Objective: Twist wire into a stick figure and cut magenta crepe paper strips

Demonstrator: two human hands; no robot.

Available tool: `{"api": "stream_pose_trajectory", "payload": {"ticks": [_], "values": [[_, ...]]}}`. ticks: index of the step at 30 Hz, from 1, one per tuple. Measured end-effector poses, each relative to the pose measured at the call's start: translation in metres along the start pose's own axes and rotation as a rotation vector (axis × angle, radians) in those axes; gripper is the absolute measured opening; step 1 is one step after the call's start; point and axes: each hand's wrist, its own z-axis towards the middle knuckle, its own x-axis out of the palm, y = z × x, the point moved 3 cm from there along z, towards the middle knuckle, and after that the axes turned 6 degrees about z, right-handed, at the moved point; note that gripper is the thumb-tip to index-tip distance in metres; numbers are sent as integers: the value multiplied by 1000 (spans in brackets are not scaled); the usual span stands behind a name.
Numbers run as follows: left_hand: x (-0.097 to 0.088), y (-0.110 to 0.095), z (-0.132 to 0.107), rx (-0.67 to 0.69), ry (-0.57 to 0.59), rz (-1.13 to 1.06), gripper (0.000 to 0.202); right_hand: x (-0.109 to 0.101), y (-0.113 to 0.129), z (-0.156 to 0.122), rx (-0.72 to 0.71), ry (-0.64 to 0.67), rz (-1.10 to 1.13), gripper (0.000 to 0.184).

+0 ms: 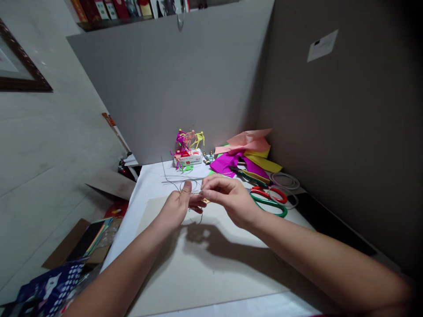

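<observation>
My left hand (180,205) is closed, thumb up, around a thin dark wire (201,217) whose bent ends stick out below the fingers. Close beside it, my right hand (226,196) pinches at the same spot with thumb and forefinger; the small part between those fingertips is mostly hidden. Both hands hover over a pale board (211,273). Behind them several straight wires (178,180) lie on the white tabletop. Small wire figures wrapped in magenta, pink and yellow (188,138) stand on and around a white and red box (194,157).
To the right lie green-handled scissors (280,215), red-handled scissors (280,195), pliers (251,176), a wire coil (291,179) and coloured paper sheets (254,141). Grey panels (172,88) enclose the back and right. An open cardboard box (66,242) stands beyond the left edge.
</observation>
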Motion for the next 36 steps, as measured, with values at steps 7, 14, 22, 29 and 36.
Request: {"api": "stream_pose_trajectory", "payload": {"ticks": [7, 14, 22, 29, 36], "values": [[5, 4, 1, 6, 77, 7, 73, -1, -6, -1, -8, -53, -370, 28], [6, 7, 1, -40, 56, 7, 73, -10, -16, 3, 112, -191, -117, 38], [2, 10, 2, -67, 57, 25, 70, -10, -28, 3, 338, -165, 256, 36], [2, 10, 3, -68, 146, 9, 74, -15, -25, 5, 318, -163, 173, 38], [-1, 11, 5, -73, 194, -11, 79, -12, -34, 2, 408, -223, 416, 44]]}}
